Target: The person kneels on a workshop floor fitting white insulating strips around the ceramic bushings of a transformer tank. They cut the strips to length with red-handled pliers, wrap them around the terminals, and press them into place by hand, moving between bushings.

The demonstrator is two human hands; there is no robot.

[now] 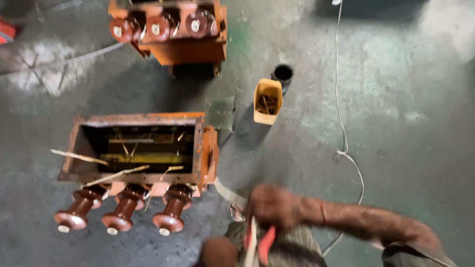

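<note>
Red-handled pliers (pixel 260 242), blurred by motion, stand nearly upright at the bottom of the frame, their handles splayed just below the fingers of the right hand (pixel 272 205), with a pale strip (pixel 251 244) between the handles, close to those fingertips.

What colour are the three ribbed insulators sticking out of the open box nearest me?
Dark reddish-brown insulators with pale tips, on the orange open box; head view.

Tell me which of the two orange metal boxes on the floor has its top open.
The nearer orange box, left of the right hand, is open: its dark interior and loose strips show. The far box at the top edge shows no open interior.
</note>
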